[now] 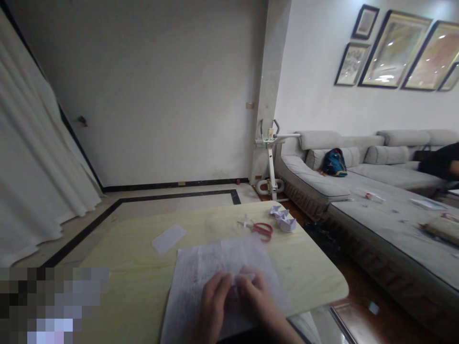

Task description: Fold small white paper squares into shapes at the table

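My left hand and my right hand meet over a large printed sheet of paper. Fingers of both are closed in a pinch on a small piece of white paper, mostly hidden by them. Beyond the sheet lie red-handled scissors, their blades pointing left, with a small white scrap by the blades. Several folded paper shapes stand near the table's far right corner. A blank white paper rectangle rests to the left, apart from the sheet.
The pale wooden table has rounded corners. To its right stands a long grey sofa with a blue backpack; a person's dark sleeve shows at the far right. A white exercise machine stands behind. The lower left corner is pixelated.
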{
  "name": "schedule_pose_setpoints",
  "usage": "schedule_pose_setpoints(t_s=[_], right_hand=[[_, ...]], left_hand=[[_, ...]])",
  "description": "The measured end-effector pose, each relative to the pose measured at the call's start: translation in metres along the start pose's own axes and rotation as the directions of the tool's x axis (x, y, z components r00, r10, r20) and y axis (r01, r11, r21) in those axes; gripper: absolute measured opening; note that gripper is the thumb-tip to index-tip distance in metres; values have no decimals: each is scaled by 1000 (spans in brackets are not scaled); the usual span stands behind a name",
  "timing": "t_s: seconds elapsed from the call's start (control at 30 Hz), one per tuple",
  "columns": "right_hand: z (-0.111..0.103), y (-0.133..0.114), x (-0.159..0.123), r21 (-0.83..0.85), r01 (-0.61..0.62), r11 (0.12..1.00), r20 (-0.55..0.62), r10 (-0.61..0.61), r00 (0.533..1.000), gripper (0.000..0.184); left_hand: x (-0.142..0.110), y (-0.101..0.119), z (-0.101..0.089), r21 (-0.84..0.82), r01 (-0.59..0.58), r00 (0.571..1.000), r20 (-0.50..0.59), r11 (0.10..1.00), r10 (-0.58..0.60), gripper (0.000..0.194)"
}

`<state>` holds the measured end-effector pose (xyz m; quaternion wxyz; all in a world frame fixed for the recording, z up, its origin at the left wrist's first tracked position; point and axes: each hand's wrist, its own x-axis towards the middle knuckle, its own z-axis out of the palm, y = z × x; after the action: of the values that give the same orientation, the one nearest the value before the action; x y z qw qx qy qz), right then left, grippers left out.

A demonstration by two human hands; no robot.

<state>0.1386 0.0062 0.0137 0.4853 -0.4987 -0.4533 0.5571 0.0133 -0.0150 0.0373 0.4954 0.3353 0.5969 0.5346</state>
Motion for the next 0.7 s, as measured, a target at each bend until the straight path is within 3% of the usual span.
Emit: schedule_pose_setpoints(t_s=[0.13,0.27,0.4,0.53,0.63,0.7], right_hand=[[-1,0,1,-35,15,999,103,-11,995,28],[-3,-3,1,-90,36,995,112,-26,993,30],[-3,-3,1,-10,44,999,114,-43,993,27],[-2,-4,-2,72,7,997,131,-17,991,20],[-3,-3,-4,54,-53,997,53,50,997,17],[-4,1,-3,41,-109,993,-14,109,994,25]], left_hand=[[2,2,0,12,0,999,-47,1000,1,42],[7,-9,-1,78,-45,996,-75,996,51,37],[8,-16,-1,142,-96,995,-27,985,101,38],[4,-11,-1,165,-190,980,91,968,177,37],[2,-8,-2,181,-230,969,133,956,208,36],[3,-10,-2,196,-232,968,145,953,206,39]])
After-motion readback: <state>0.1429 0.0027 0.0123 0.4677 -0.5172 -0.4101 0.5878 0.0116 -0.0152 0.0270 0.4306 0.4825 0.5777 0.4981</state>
